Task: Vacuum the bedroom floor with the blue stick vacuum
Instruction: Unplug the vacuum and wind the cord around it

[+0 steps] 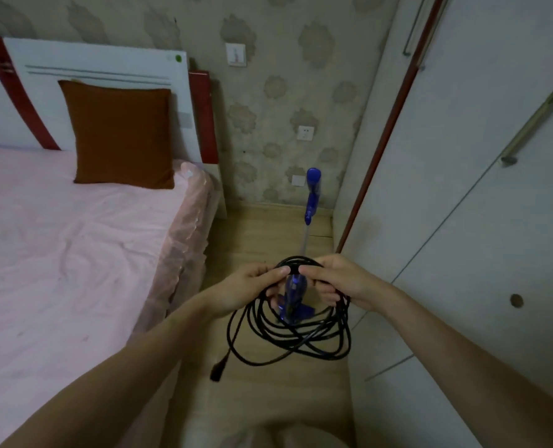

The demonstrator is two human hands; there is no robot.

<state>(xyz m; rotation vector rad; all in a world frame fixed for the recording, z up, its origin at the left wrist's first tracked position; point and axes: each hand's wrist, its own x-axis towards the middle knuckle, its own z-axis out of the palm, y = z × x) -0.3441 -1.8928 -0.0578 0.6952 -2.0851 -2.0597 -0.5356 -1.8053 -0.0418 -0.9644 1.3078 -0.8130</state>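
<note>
Both hands — left hand [252,286], right hand [336,282] — are pinching the limp, tangle-prone cord [288,337]; the light vacuum [312,195] likely wants gripping by its handle.

Single head-worn wide-angle view, no second view to overlap. Looks forward and steeply down from standing height into narrow floor strip [268,234] between bed [75,237] at left and wardrobe doors [478,189] at right. Faces far wallpapered wall [268,92], with headboard [100,72] at far left. Both forearms enter from near bottom corners; left hand [246,286] and right hand [339,279] meet near frame centre, close to lens. Straight edges bow toward frame borders.
</note>
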